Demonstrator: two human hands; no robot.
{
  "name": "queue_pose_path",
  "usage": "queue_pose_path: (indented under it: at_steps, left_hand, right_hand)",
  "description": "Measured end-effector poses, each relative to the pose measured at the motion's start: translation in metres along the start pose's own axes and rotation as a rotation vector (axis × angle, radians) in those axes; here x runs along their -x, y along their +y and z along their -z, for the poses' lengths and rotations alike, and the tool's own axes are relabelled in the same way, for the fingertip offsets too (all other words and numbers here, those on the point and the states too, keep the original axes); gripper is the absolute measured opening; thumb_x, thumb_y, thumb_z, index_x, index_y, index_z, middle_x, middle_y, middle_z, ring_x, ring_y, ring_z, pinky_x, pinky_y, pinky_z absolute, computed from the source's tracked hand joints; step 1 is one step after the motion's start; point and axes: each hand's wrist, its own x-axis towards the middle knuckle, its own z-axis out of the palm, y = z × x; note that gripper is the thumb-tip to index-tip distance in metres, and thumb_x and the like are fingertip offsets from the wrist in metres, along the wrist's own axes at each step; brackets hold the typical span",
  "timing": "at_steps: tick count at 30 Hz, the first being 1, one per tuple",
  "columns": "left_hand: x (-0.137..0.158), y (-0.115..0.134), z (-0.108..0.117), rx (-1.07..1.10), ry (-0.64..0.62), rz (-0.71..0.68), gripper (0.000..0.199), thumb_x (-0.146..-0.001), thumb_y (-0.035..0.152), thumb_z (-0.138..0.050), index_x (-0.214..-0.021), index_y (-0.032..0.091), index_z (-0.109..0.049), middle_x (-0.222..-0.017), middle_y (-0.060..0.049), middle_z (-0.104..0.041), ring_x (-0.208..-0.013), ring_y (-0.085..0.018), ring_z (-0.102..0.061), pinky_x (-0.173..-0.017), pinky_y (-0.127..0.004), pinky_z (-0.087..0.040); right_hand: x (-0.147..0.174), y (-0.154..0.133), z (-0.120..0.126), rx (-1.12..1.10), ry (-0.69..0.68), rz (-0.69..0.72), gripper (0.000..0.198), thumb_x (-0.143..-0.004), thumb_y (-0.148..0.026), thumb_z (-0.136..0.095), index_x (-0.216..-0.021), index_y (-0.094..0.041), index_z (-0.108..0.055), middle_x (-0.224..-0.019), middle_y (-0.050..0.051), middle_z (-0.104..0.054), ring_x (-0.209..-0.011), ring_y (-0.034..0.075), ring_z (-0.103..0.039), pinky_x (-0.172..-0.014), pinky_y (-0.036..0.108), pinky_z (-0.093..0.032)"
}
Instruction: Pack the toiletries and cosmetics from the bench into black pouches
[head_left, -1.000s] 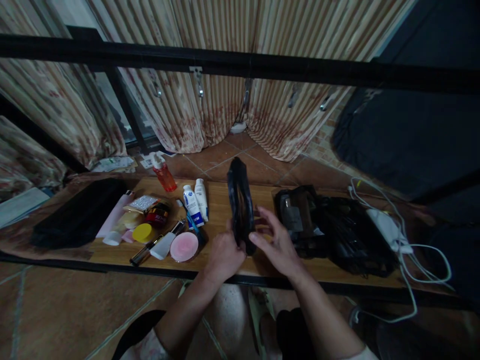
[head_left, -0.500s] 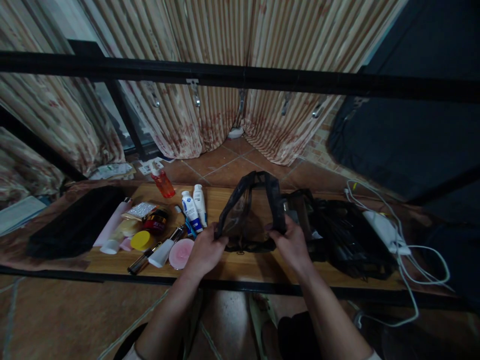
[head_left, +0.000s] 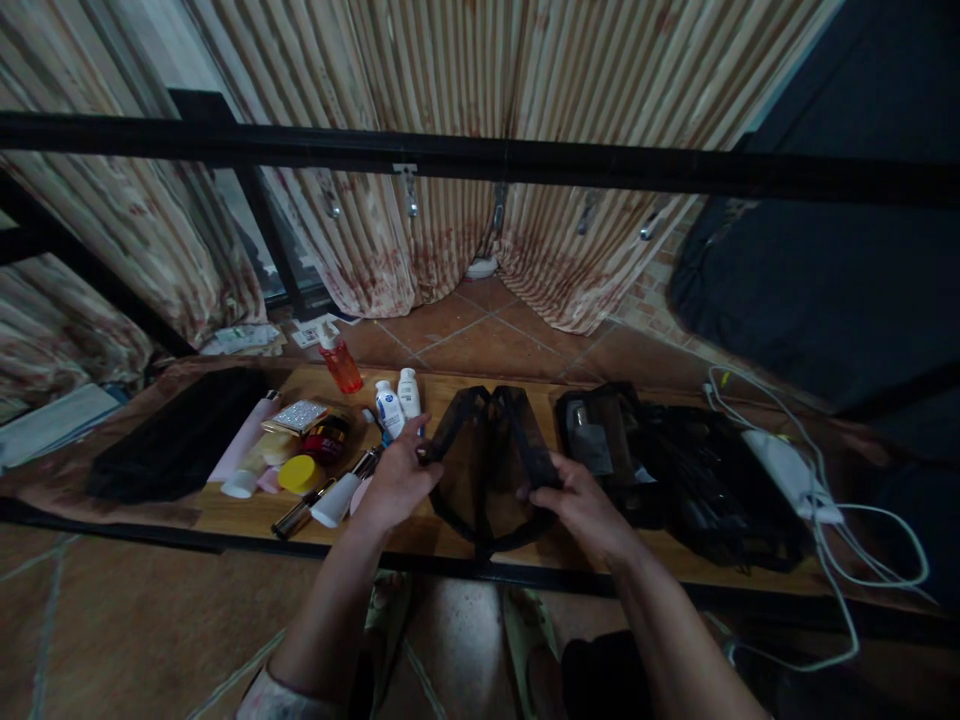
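Between my hands is a black mesh pouch [head_left: 489, 535], spread open low over the wooden board [head_left: 247, 515]. My left hand [head_left: 397, 475] pinches its left edge, and my right hand [head_left: 581, 505] grips its right edge. Just left of my left hand lie two white tubes [head_left: 390, 412], a silver-and-white tube [head_left: 335, 502] and a jar with a yellow lid [head_left: 301, 474]. A pink round container is mostly hidden behind my left hand. Right of my right hand sits another black mesh pouch [head_left: 600, 430] with small items inside.
A red pump bottle [head_left: 341, 365] stands at the board's back edge. Far left lies a black bag [head_left: 180, 435] beside a pink bottle [head_left: 244, 435]. On the right are a black mesh case [head_left: 720, 480] and a white power strip [head_left: 791, 475] with cables. A black bar [head_left: 450, 150] crosses above.
The pouch between my hands has tipped, its upper part dropping and its lower edge swinging toward me. My left hand has risen slightly, now covering most of the pink round container.
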Motion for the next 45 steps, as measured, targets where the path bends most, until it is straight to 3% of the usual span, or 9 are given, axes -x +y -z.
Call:
queue_pose_path:
  at_steps: [4,7,10,14,19,25,32,39,45]
  left_hand:
    - [0.007,0.013,-0.005,-0.033,-0.042,-0.090,0.086,-0.064,0.008,-0.054,-0.144,0.024,-0.027,-0.116,-0.007,-0.059,-0.079,-0.014,-0.061,-0.077,-0.029,-0.048]
    - [0.012,0.024,-0.012,-0.032,-0.078,-0.198,0.085,-0.066,0.005,-0.048,-0.144,0.029,-0.027,-0.132,-0.006,-0.050,-0.093,-0.016,-0.061,-0.089,-0.032,-0.047]
    - [0.013,0.026,-0.021,-0.089,-0.122,-0.350,0.079,-0.066,0.000,-0.045,-0.140,0.028,-0.038,-0.139,-0.003,-0.044,-0.127,-0.020,-0.043,-0.112,-0.036,-0.029]
    - [0.013,0.020,-0.031,-0.191,-0.191,-0.373,0.069,-0.066,-0.002,-0.042,-0.129,0.024,-0.053,-0.137,-0.005,-0.045,-0.132,-0.019,-0.038,-0.115,-0.036,-0.025]
    - [0.020,0.017,-0.032,-0.146,-0.228,-0.359,0.064,-0.069,-0.002,-0.040,-0.125,0.025,-0.056,-0.139,-0.003,-0.046,-0.132,-0.019,-0.039,-0.115,-0.036,-0.026]
    - [0.023,0.025,-0.030,0.026,-0.230,-0.343,0.056,-0.072,0.001,-0.040,-0.116,0.025,-0.063,-0.123,-0.001,-0.060,-0.118,-0.018,-0.053,-0.106,-0.032,-0.038]
    - [0.007,0.013,0.001,-0.004,0.047,-0.325,0.041,-0.072,0.007,-0.043,-0.099,0.022,-0.071,-0.111,-0.001,-0.066,-0.108,-0.018,-0.058,-0.103,-0.034,-0.039]
    - [0.006,0.005,0.014,-0.109,0.110,-0.325,0.036,-0.075,0.009,-0.042,-0.091,0.020,-0.072,-0.108,-0.003,-0.066,-0.104,-0.018,-0.059,-0.099,-0.033,-0.041]
    - [0.006,0.006,0.017,-0.246,0.034,-0.312,0.041,-0.074,0.007,-0.038,-0.096,0.021,-0.070,-0.105,-0.001,-0.067,-0.099,-0.016,-0.061,-0.093,-0.031,-0.046]
  right_hand:
    - [-0.001,0.007,0.005,0.406,0.296,0.099,0.075,-0.068,-0.013,-0.057,-0.139,-0.020,-0.034,-0.116,0.011,-0.062,-0.100,0.026,-0.062,-0.084,0.042,-0.051]
    - [-0.001,0.007,-0.002,0.782,0.452,0.316,0.084,-0.068,-0.006,-0.055,-0.145,-0.024,-0.027,-0.150,0.012,-0.026,-0.133,0.034,-0.035,-0.103,0.053,-0.037]
    - [-0.005,0.005,-0.021,0.926,0.258,0.571,0.070,-0.073,0.001,-0.045,-0.137,-0.026,-0.043,-0.155,0.005,-0.019,-0.142,0.029,-0.014,-0.111,0.053,-0.027]
    - [-0.009,0.010,-0.051,0.911,-0.101,0.718,0.043,-0.077,0.000,-0.043,-0.109,-0.019,-0.064,-0.124,0.009,-0.057,-0.131,0.024,-0.036,-0.110,0.045,-0.032]
    - [-0.001,0.018,-0.071,0.825,-0.252,0.633,0.031,-0.080,-0.008,-0.048,-0.107,-0.016,-0.063,-0.104,0.009,-0.063,-0.106,0.020,-0.053,-0.098,0.037,-0.043]
    - [0.005,0.014,-0.070,0.963,-0.311,0.471,0.066,-0.071,-0.036,-0.069,-0.132,-0.022,-0.049,-0.142,0.013,-0.039,-0.135,0.035,-0.022,-0.108,0.062,-0.014]
    - [-0.002,0.014,-0.052,1.021,-0.369,0.325,0.052,-0.087,-0.046,-0.051,-0.137,-0.033,-0.044,-0.154,0.004,-0.024,-0.143,0.028,-0.004,-0.112,0.055,0.003]
    - [-0.004,0.012,-0.044,1.011,-0.302,0.311,0.038,-0.088,-0.039,-0.053,-0.126,-0.033,-0.057,-0.148,0.001,-0.037,-0.142,0.027,-0.014,-0.113,0.053,-0.003]
    - [-0.007,0.010,-0.040,1.008,-0.165,0.312,0.023,-0.090,-0.029,-0.051,-0.101,-0.022,-0.069,-0.122,0.005,-0.060,-0.120,0.021,-0.045,-0.105,0.039,-0.027]
